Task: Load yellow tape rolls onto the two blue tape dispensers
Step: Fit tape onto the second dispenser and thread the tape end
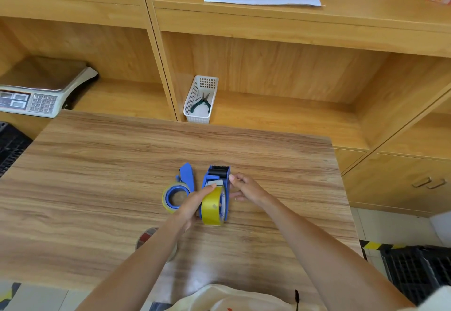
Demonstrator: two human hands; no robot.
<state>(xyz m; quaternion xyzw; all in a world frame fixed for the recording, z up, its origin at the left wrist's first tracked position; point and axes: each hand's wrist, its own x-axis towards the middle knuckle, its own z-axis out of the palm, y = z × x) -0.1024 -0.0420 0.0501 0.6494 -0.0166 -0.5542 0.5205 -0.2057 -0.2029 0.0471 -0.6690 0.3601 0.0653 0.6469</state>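
Note:
Two blue tape dispensers lie side by side at the middle of the wooden table. The right dispenser stands on edge with a yellow tape roll seated in it. My left hand grips that roll from the left, thumb stretched toward the tape's front end. My right hand pinches the dispenser's right side wall. The left dispenser lies flat with a paler yellow roll on its blue hub, touched by neither hand.
A tape roll lies on the table, partly hidden under my left forearm. A white basket with green pliers sits on the shelf behind. A weighing scale stands at the left. Black crates flank the table at both sides.

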